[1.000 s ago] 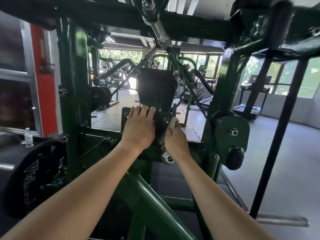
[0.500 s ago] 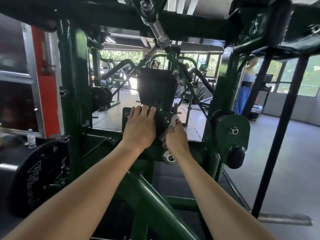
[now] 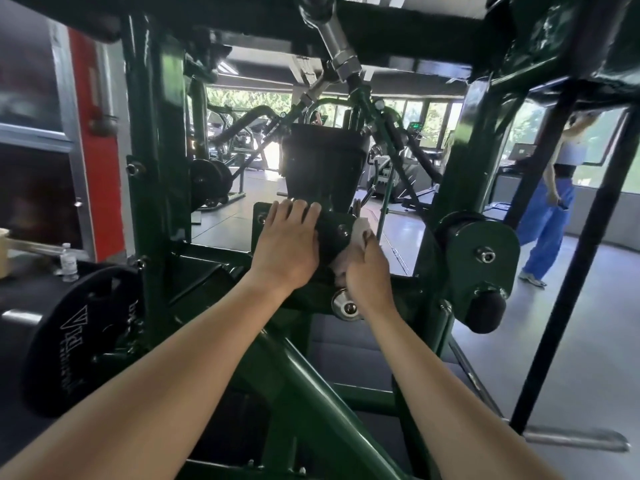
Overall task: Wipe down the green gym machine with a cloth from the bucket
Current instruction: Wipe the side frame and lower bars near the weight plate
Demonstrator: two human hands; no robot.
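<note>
One green gym machine (image 3: 152, 133), frame all round the view. Black weight plate (image 3: 79, 337) at 8 o'clock. Person in blue trousers (image 3: 550, 220) at 3 o'clock, well apart. Centre: left grip (image 3: 285, 251) flat on bracket plate (image 3: 334, 237), fingers straight, holding nothing. Right grip (image 3: 367, 271) just beside, curled round white cloth (image 3: 360, 230), pressing it on the bracket's edge. Water bottle (image 3: 68, 263) at 9 o'clock.

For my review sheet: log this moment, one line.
wiping | left hand flat on machine plate | right hand grips cloth against it
</note>
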